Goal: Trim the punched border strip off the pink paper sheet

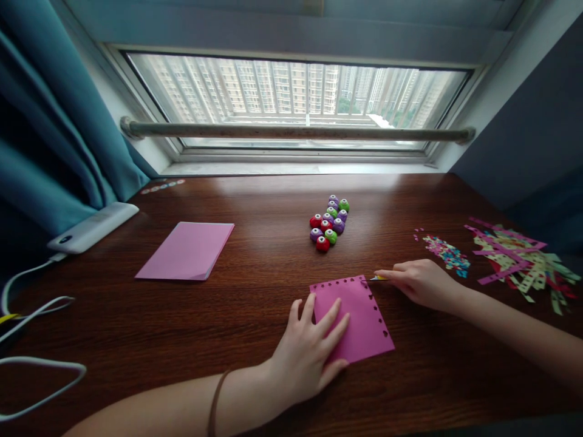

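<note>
Closest is the left hand (310,346), with a thin brown band (218,400) on its wrist. It is open, fingers spread, lying flat on a bright pink sheet (357,321) on the brown tabletop (255,255). The sheet has small holes in a row along its far edge and right edge, and some look like hearts. The right hand (423,282) is curled up, gripping a small tool (379,278) with some yellow on it. The tool's tip is just beside the sheet's far right corner.

On the left, a white cord (45,364) loops about and plugs into a white box (93,227). Near the box is a pile of pink paper (186,252). On the right are tiny colored bits (449,254) and a messy heap of paper strips (523,261).

Farther off, red, green and purple round toys (328,223) sit close together. Behind them are a bar (296,131) and a window (273,91) showing tall buildings.
</note>
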Motion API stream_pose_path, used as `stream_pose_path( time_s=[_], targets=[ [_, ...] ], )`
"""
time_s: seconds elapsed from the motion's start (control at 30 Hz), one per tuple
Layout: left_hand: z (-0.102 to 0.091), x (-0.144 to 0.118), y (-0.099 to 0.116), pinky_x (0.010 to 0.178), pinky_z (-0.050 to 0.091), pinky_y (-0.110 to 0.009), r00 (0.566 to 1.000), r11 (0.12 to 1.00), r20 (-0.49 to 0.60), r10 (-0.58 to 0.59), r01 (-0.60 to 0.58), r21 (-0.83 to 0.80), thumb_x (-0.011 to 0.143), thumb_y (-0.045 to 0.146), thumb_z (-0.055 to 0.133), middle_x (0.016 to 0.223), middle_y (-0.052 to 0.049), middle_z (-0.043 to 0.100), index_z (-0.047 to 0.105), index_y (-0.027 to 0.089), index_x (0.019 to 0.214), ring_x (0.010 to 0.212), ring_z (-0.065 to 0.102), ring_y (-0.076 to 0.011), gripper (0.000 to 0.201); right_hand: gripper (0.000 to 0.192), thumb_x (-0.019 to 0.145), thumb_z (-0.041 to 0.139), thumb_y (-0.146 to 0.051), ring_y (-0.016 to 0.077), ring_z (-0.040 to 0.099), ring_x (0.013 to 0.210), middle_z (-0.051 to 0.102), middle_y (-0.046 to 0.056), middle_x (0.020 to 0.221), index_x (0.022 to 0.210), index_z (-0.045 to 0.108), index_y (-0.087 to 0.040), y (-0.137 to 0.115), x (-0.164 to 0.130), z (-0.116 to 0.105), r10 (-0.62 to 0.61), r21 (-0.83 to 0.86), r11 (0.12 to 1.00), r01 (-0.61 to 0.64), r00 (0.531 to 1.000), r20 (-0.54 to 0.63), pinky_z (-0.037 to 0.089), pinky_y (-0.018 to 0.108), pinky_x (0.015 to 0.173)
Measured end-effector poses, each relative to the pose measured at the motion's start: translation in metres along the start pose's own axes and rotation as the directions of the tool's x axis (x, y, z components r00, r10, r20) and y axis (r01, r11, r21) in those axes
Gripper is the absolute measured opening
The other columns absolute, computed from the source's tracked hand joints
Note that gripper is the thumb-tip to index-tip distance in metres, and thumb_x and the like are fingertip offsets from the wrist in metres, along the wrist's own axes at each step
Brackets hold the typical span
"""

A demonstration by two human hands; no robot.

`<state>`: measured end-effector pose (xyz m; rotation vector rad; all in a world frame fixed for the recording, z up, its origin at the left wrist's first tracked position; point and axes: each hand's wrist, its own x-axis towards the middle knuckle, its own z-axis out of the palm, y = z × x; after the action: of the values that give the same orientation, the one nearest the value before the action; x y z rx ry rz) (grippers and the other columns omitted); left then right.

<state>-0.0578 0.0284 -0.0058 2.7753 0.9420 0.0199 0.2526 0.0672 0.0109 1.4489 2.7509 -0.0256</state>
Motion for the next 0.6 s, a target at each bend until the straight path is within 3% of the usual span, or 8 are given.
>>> stream_pose_path(
  time_s=[0.13,0.3,0.47,0.6],
  targets=[
    [-0.002,-0.003,0.003,0.098,0.026,-0.053,1.0,0.998,0.001,0.017,-0.017,-0.061,0.082,0.065,0.03,0.143,-0.006,0.033,0.01,0.026,0.141,0.126,0.028,-0.0358,0.074,0.035,0.085,0.045,-0.018,0.0109,0.056,0.067,0.062,0.001,0.075,0.117,0.056,-0.028,-0.011,0.006,-0.005,0.029,-0.015,0.999,-0.029,1.0,-0.001,0.03,0.021,0.056],
    [-0.013,-0.002,0.002,0.106,0.013,-0.052,0.979,0.971,-0.025,0.201,-0.202,-0.125,0.081,0.066,0.032,0.139,-0.008,0.04,0.018,0.02,0.14,0.133,0.019,-0.0325,0.076,0.034,0.086,0.048,-0.022,0.0093,0.054,0.063,0.06,0.0,0.071,0.118,0.056,-0.03,-0.026,0.015,-0.011,0.009,0.013,1.0,-0.008,0.999,-0.045,0.026,0.022,0.054],
    [-0.011,-0.004,0.0,0.099,0.025,-0.05,0.974,0.97,-0.011,0.228,-0.228,-0.087,0.081,0.067,0.029,0.142,-0.009,0.034,0.026,0.018,0.138,0.125,0.032,-0.0338,0.074,0.034,0.089,0.046,-0.024,0.0088,0.055,0.071,0.062,0.0,0.083,0.121,0.052,-0.032,-0.043,0.02,-0.019,0.083,0.214,0.975,-0.056,0.99,-0.118,0.032,0.02,0.061],
    [-0.004,-0.008,0.001,0.097,0.026,-0.048,0.972,0.971,-0.017,0.233,-0.234,-0.047,0.082,0.068,0.025,0.144,-0.007,0.032,0.024,0.02,0.138,0.123,0.034,-0.0333,0.074,0.033,0.089,0.046,-0.024,0.0085,0.056,0.073,0.063,0.0,0.088,0.12,0.053,-0.03,-0.05,0.018,-0.017,0.153,0.297,0.948,-0.114,0.982,-0.11,0.034,0.019,0.063]
  ],
)
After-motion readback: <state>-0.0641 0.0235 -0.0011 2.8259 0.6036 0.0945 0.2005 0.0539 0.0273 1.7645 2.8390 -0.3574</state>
